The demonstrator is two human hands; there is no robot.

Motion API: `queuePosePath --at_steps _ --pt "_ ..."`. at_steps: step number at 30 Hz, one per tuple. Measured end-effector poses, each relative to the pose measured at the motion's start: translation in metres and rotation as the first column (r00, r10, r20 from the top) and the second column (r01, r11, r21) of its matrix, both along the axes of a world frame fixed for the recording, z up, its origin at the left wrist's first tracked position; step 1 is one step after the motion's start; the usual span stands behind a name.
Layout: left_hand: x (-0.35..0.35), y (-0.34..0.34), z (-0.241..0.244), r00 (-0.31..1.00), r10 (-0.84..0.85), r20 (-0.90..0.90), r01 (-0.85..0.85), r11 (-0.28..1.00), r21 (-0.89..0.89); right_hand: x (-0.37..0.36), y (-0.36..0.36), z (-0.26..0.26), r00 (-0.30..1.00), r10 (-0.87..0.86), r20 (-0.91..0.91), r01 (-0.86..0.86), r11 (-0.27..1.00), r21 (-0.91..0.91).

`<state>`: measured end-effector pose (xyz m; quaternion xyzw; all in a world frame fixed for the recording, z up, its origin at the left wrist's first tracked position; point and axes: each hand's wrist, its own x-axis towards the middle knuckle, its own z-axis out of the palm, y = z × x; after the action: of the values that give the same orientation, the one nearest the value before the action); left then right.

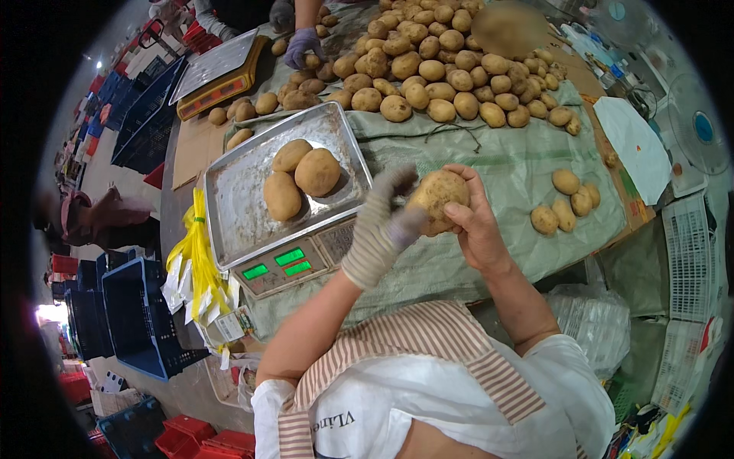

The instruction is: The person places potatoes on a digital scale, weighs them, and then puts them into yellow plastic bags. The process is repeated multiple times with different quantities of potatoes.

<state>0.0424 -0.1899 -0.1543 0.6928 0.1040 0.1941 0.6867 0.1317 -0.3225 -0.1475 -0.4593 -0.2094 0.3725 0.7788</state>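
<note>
My right hand [481, 224] is bare and grips a large potato [440, 195], thumb on its near face and fingers around the far side. My left hand [378, 229], in a striped knit glove, is blurred; its fingers are apart, and the gloved tips are against or very near the potato's left side. To the left, a metal weighing pan [238, 195] tops a digital scale [287, 264] with lit green displays. Three potatoes [317, 172] lie together in that pan. A green woven sheet [516, 178] covers the table under my hands.
A large potato heap [430, 69] lies at the back, where another person's gloved hand [304, 49] touches it. Several small potatoes [565, 201] sit at right. A second scale [221, 74], yellow ties [198, 258], blue crates [137, 315] and a fan [694, 123] stand around the table.
</note>
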Motion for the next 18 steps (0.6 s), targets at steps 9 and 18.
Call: queuePosePath --at_steps 9,18 --pt "-0.008 -0.016 -0.007 0.991 0.1 0.094 -0.135 0.835 0.533 0.0 0.013 -0.007 0.809 -0.082 0.582 0.221 0.96 -0.171" --pt "-0.001 -0.032 -0.023 0.971 0.183 0.153 -0.193 0.98 0.05 0.009 0.014 -0.017 0.991 -0.029 -0.128 0.019 0.997 -0.075"
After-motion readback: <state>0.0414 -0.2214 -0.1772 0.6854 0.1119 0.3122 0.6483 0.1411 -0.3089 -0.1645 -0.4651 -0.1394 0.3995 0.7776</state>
